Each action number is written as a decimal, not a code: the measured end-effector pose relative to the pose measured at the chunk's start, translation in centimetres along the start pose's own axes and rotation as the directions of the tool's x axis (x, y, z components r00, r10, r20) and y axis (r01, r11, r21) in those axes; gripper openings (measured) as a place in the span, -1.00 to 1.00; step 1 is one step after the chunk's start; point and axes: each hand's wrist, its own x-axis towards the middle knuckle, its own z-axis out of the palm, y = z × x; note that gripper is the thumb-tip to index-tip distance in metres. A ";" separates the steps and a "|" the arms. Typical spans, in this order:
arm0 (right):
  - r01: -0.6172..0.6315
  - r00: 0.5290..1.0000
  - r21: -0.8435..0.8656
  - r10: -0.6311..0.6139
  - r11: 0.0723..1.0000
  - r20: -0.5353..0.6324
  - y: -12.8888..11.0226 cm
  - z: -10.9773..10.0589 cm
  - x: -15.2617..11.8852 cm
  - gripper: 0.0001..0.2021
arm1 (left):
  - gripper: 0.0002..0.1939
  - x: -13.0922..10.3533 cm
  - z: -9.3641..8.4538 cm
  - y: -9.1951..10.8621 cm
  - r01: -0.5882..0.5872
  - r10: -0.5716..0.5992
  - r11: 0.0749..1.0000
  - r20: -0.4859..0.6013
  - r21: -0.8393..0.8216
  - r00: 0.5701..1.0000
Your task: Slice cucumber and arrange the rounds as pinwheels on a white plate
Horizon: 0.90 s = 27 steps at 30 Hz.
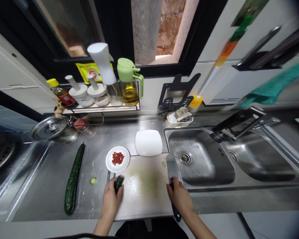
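Note:
My left hand (110,198), at the left edge of the white cutting board (142,205), is closed around a short dark-green piece of cucumber (119,182). My right hand (181,198) grips the black handle of a kitchen knife (173,167) at the board's right edge, its broad blade pointing away from me beside the sink. The board's middle is wet and greenish, and a thin cucumber slice (163,164) lies near its far right corner. On the counter to the left are a long whole cucumber (74,181) and a small cut cucumber end (93,180).
Behind the board stand a small plate (109,165) of chopped red bits (118,158) and a white dish (149,142). A double sink (201,156) is on the right. A lidded pot (64,132) and a seasoning rack (109,109) are at the back left.

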 end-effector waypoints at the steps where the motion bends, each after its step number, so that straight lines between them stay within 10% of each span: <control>1: -0.008 1.000 0.009 0.008 1.000 0.005 0.0 0.1 0.0 -0.73 | -0.66 -0.2 0.4 0.9 -0.057 0.058 0.997 0.033 -0.050 0.998; 10: -0.042 0.996 0.146 0.053 0.988 -0.067 0.9 1.9 -0.5 -0.61 | -0.70 -1.4 5.5 8.3 -0.316 0.382 0.910 0.246 -0.270 0.891; 20: 0.030 0.984 0.301 0.024 0.953 -0.174 4.4 0.8 -2.7 -0.63 | -0.60 -1.5 6.1 7.1 -0.430 0.447 0.893 0.152 -0.132 0.881; 27: 0.126 0.971 0.344 -0.186 0.930 0.148 1.5 -0.6 -4.1 -0.66 | -0.68 -2.1 7.3 7.7 -0.447 0.458 0.888 0.129 -0.103 0.880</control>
